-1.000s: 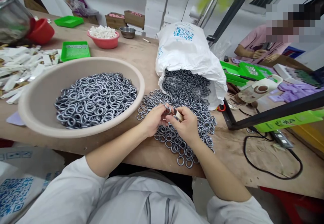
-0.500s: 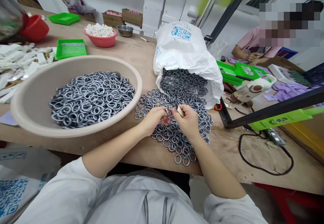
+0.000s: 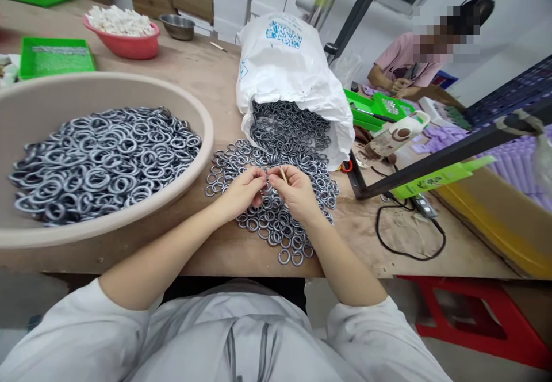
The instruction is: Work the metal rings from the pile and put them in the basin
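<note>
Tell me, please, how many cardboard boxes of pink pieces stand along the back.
2: the left box and the right box beside it, both farther back than the metal bowl. Others may be hidden behind the white bag.

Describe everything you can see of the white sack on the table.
The white sack looks like crinkled plastic, printed in blue with a QR-like block on top and a smaller outline mark on its left flank. It lies bulging on the table, its uneven mouth open toward the near edge. Dark grey rings lie inside the mouth and spill out. Its underside is hidden.
</note>
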A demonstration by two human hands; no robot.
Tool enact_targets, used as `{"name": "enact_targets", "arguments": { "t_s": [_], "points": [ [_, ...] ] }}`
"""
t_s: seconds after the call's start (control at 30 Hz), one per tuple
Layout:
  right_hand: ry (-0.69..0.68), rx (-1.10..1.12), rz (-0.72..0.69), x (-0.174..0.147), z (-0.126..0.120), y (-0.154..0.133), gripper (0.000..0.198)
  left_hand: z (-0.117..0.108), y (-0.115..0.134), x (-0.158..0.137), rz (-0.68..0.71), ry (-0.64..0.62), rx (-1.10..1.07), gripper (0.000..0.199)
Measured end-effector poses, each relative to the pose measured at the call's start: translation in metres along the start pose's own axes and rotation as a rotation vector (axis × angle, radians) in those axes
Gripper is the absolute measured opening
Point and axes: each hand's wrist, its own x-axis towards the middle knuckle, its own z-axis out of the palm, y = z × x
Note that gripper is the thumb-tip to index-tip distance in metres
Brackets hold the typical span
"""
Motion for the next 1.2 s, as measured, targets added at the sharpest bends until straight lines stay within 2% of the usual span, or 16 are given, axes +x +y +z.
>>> {"name": "enact_targets", "arguments": {
  "t_s": [0.13,0.33,0.4,0.5,0.7,0.8,0.9,1.03,1.2],
  "points": [
    [0.004,-0.024,-0.011,-0.004,0.005,-0.003,0.043,0.003,0.001,-0.002,-0.058,-0.024,0.061,0.019],
    [-0.055,0.025,-0.003,-0.005,0.006,-0.001,0.048,0.010,0.006,-0.008,0.046,-0.022,-0.039,0.019],
    [-0.005,0.039,-0.024,-0.002,0.003,0.001,0.041,0.012,0.007,-0.011,0.049,-0.074,-0.044,0.021],
    [0.091,0.044,-0.062,0.001,-0.003,0.001,0.047,0.013,0.007,-0.014,0.044,-0.169,-0.070,0.029],
    [-0.012,-0.109,-0.105,-0.006,0.001,-0.008,0.052,0.011,0.002,-0.013,0.009,-0.093,-0.210,0.028],
    [0.032,-0.128,-0.124,-0.007,0.001,-0.010,0.050,0.010,0.002,-0.012,0.002,-0.121,-0.228,0.028],
    [0.076,-0.318,-0.253,-0.010,-0.002,-0.012,0.053,0.010,0.005,-0.012,-0.027,-0.120,-0.278,0.030],
    [-0.016,-0.656,-0.474,-0.019,-0.001,-0.018,0.049,0.010,0.007,-0.012,-0.043,-0.064,-0.348,0.030],
    [-0.039,-0.732,-0.507,-0.024,0.002,-0.020,0.045,0.012,0.008,-0.014,-0.042,-0.056,-0.388,0.032]
  ]
}}
